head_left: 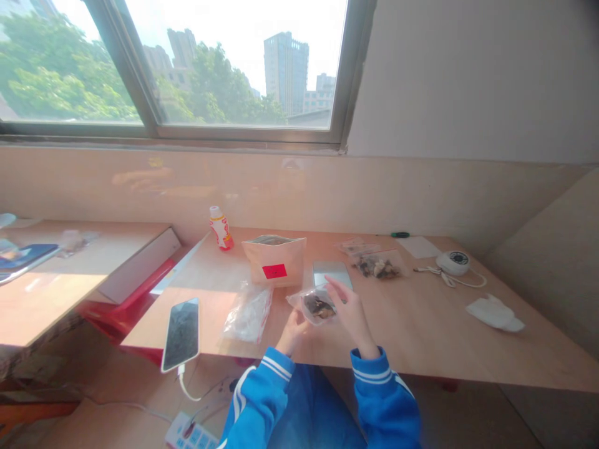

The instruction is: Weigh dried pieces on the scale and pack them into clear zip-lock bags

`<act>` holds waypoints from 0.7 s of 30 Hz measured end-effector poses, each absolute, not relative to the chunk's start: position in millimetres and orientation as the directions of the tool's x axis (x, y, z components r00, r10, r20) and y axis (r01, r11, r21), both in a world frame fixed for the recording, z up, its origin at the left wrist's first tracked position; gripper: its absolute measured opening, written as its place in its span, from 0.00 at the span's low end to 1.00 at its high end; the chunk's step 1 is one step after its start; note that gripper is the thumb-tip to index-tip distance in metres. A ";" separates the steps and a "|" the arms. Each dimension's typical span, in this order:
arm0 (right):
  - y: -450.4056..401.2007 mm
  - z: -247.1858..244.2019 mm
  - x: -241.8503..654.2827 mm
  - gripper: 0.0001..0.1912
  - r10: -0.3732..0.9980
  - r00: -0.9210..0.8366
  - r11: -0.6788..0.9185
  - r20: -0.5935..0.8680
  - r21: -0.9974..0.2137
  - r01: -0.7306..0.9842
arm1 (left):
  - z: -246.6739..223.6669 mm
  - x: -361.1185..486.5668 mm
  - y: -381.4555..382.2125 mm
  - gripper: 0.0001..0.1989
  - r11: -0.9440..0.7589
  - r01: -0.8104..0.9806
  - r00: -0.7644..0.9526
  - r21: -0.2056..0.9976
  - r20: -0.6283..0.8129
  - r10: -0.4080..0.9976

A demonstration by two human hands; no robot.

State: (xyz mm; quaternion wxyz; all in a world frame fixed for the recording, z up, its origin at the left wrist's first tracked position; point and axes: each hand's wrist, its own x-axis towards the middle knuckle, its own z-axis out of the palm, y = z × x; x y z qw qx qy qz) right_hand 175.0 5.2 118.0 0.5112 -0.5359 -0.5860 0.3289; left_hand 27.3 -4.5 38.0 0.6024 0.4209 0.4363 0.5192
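In the head view, a small clear bag (318,307) holding dark pieces is held above the near part of a wooden desk (421,327). Its lower left edge is gripped by the left hand (292,332), with the fingers closed on the plastic. The right hand (352,315) is held open, with the fingers spread and raised. Its lower edge is pressed against the bag's right side, and no grip by it could be confirmed. Blue sleeves (259,380) with white stripes are worn on both arms.

Just behind the bag, a silver slab (331,273) is lying flat. A paper pouch (274,262) bearing a red label is standing open to its left, and a white plastic bag (248,313) is lying in front of the pouch. A second clear bag (378,268) of dark pieces is lying to the right, with a flat bag (359,247) behind it.

A bottle (221,228) is standing at the back of the desk. A phone (180,333) is lying at the near left edge, with its cable (186,388) running down toward a power strip (189,431). A round white device (453,262) with a white cord and a crumpled tissue (495,313) are placed at the right. A second desk (70,299) is positioned at the left, below a window (187,68).
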 end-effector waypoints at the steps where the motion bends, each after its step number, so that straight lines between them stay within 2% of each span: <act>1: 4.4 117.8 173.6 0.20 0.937 0.107 0.274 0.333 -0.889 0.368 | 35.7 26.9 -2.4 0.31 0.115 -0.279 0.104 0.953 -0.089 0.991; 3: 2.2 120.1 172.2 0.15 0.863 0.134 0.367 0.486 -0.788 0.494 | 29.8 25.0 2.9 0.32 0.126 -0.302 0.120 0.945 -0.094 0.988; 6: 3.2 122.6 172.8 0.11 0.855 0.040 0.432 0.517 -0.752 0.498 | 20.2 21.4 11.3 0.34 0.130 -0.235 0.055 0.963 -0.121 0.991; 9: 15.7 116.1 173.8 0.12 0.881 -0.165 0.465 0.444 -0.742 0.483 | 14.5 17.4 16.5 0.34 0.114 -0.102 -0.027 0.988 -0.117 0.993; 12: 34.3 106.1 172.0 0.13 0.901 -0.279 0.433 0.331 -0.709 0.557 | 11.9 12.0 17.4 0.32 0.075 0.015 -0.096 0.997 -0.073 0.993; 15: 48.0 103.0 166.3 0.12 0.893 -0.396 0.420 0.217 -0.720 0.553 | 7.6 6.0 15.6 0.29 0.044 0.106 -0.131 0.993 -0.030 0.991; 18: 53.5 105.6 157.9 0.17 0.868 -0.476 0.402 0.139 -0.759 0.512 | 1.5 1.8 13.2 0.28 0.016 0.107 -0.140 0.994 -0.001 0.990; 21: 56.5 104.3 148.8 0.14 0.862 -0.504 0.345 0.057 -0.795 0.499 | -3.8 -0.1 11.8 0.28 -0.017 0.070 -0.144 0.997 0.027 0.989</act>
